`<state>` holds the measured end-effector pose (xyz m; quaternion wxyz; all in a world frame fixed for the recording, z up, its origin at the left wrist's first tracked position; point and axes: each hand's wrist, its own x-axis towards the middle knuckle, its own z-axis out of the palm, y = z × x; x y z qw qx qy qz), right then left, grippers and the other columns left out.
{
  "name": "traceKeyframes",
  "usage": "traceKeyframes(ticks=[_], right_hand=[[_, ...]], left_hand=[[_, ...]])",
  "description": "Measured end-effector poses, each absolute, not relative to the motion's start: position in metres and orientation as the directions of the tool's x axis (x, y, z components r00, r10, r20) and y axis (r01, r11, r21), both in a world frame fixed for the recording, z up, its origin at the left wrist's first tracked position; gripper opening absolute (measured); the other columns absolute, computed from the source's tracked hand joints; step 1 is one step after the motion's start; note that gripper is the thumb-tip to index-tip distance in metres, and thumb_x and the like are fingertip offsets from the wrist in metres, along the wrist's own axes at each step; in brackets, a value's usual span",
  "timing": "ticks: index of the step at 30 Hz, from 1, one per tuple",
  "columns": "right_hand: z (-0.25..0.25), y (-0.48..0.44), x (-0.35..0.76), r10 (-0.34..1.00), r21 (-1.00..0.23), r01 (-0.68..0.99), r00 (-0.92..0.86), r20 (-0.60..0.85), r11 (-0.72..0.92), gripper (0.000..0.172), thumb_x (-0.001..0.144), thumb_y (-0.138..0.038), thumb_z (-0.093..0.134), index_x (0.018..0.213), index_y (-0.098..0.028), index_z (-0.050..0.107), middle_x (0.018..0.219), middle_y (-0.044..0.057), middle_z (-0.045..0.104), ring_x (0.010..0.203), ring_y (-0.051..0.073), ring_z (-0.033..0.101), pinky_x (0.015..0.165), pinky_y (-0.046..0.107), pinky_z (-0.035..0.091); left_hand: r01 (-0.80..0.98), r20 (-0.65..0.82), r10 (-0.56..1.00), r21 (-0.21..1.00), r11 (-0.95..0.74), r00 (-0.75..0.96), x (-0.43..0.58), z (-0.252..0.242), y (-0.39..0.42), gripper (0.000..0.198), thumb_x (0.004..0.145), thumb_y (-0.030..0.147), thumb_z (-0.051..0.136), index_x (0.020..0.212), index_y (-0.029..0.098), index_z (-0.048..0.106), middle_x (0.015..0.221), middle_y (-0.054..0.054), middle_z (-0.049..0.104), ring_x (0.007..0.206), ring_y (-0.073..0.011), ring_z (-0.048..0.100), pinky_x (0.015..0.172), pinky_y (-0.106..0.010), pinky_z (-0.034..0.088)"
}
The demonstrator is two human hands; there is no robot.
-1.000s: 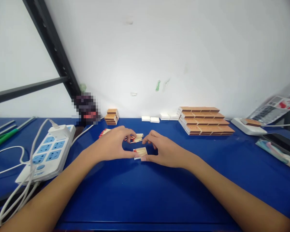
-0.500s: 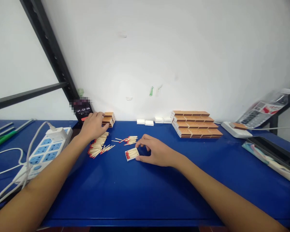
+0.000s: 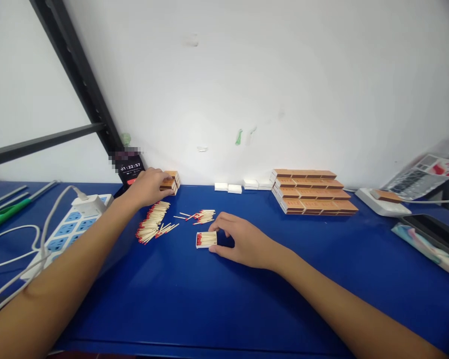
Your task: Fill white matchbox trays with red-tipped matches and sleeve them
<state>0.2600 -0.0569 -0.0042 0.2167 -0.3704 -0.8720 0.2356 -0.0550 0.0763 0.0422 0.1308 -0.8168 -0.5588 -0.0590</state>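
My left hand [image 3: 151, 186] is at a small stack of brown matchboxes [image 3: 172, 175] near the wall. Its thumb and fingers close round a matchbox at the stack's left side, partly hiding it. My right hand [image 3: 243, 239] pinches the right end of a white matchbox tray [image 3: 206, 246] between thumb and fingers. Red-headed matches [image 3: 208, 238] lie lengthwise in that tray, heads to the left. A large heap of matches [image 3: 149, 224] lies below my left hand. Between the hands is a smaller loose pile of matches [image 3: 205, 216].
Several white trays [image 3: 235, 188] sit along the wall. Matchboxes in stepped rows [image 3: 314, 194] stand to their right. A power strip [image 3: 69, 227] with cables lies at left, beside a phone [image 3: 130, 168] showing a timer. At right are a white device [image 3: 381, 207] and a plastic bottle [image 3: 430, 172].
The tray in my right hand has turned so that it lies straighter, side to side. My left hand stays at the small stack. The view has shifted slightly.
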Motion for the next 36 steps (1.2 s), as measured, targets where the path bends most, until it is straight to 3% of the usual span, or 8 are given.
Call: traceKeyframes(ticks=[8, 14, 23, 27, 29, 33, 36], right_hand=[[-0.002, -0.056, 0.262, 0.773, -0.566, 0.583, -0.611, 0.167, 0.583, 0.022, 0.095, -0.035, 0.073, 0.113, -0.024, 0.066, 0.118, 0.006, 0.064, 0.087, 0.018, 0.060, 0.074, 0.032, 0.049], [-0.001, -0.054, 0.264, 0.783, -0.566, 0.593, -0.600, 0.163, 0.572, 0.023, 0.095, -0.033, 0.073, 0.114, -0.024, 0.065, 0.116, 0.005, 0.064, 0.084, 0.016, 0.058, 0.073, 0.031, 0.047], [-0.004, -0.047, 0.271, 0.815, -0.595, 0.588, -0.536, 0.221, 0.548, 0.025, 0.091, -0.033, 0.075, 0.112, -0.022, 0.065, 0.102, 0.004, 0.066, 0.081, 0.016, 0.058, 0.073, 0.031, 0.047], [-0.008, -0.037, 0.277, 0.830, -0.618, 0.560, -0.438, 0.345, 0.552, 0.029, 0.094, -0.036, 0.073, 0.118, -0.023, 0.065, 0.100, 0.004, 0.063, 0.081, 0.017, 0.059, 0.074, 0.032, 0.049], [-0.009, -0.031, 0.281, 0.828, -0.613, 0.557, -0.370, 0.422, 0.561, 0.032, 0.094, -0.036, 0.072, 0.123, -0.023, 0.065, 0.101, 0.004, 0.062, 0.080, 0.017, 0.058, 0.073, 0.033, 0.050], [-0.010, -0.025, 0.285, 0.817, -0.603, 0.562, -0.285, 0.500, 0.565, 0.029, 0.093, -0.032, 0.074, 0.119, -0.024, 0.069, 0.102, 0.005, 0.062, 0.077, 0.016, 0.057, 0.070, 0.032, 0.051], [-0.009, -0.025, 0.285, 0.813, -0.597, 0.564, -0.285, 0.508, 0.570, 0.027, 0.092, -0.031, 0.075, 0.118, -0.023, 0.069, 0.101, 0.005, 0.062, 0.080, 0.017, 0.058, 0.071, 0.032, 0.051]], left_hand=[[0.896, 0.335, 0.843, -0.009, -0.444, 0.421, -0.075, 0.024, 0.091, 0.044, 0.091, 0.046, 0.063, 0.122, 0.019, 0.076, 0.109, -0.017, 0.072, 0.107, -0.0364, 0.065, 0.094, -0.048, 0.051], [0.886, 0.369, 0.826, 0.013, -0.463, 0.426, -0.078, 0.018, 0.090, 0.037, 0.094, 0.046, 0.060, 0.116, 0.021, 0.074, 0.119, -0.015, 0.070, 0.117, -0.0338, 0.062, 0.105, -0.047, 0.048], [0.885, 0.355, 0.832, 0.024, -0.464, 0.427, -0.071, 0.024, 0.080, 0.043, 0.090, 0.045, 0.072, 0.123, 0.018, 0.071, 0.115, -0.015, 0.073, 0.104, -0.0333, 0.067, 0.092, -0.045, 0.051], [0.798, 0.403, 0.791, 0.202, -0.568, 0.461, -0.040, 0.029, 0.056, 0.043, 0.087, 0.051, 0.078, 0.116, 0.021, 0.075, 0.111, -0.010, 0.072, 0.096, -0.0262, 0.067, 0.084, -0.038, 0.052], [0.755, 0.382, 0.782, 0.258, -0.602, 0.493, -0.019, 0.028, 0.040, 0.042, 0.086, 0.054, 0.080, 0.112, 0.022, 0.076, 0.099, -0.007, 0.073, 0.086, -0.0231, 0.065, 0.077, -0.036, 0.051], [0.649, 0.327, 0.766, 0.406, -0.643, 0.554, 0.012, 0.023, 0.018, 0.041, 0.089, 0.054, 0.077, 0.114, 0.022, 0.077, 0.106, -0.007, 0.077, 0.082, -0.0204, 0.066, 0.074, -0.033, 0.051], [0.610, 0.329, 0.757, 0.451, -0.652, 0.565, 0.019, 0.020, 0.011, 0.041, 0.091, 0.054, 0.074, 0.118, 0.023, 0.077, 0.109, -0.005, 0.080, 0.085, -0.0203, 0.068, 0.075, -0.032, 0.051]])
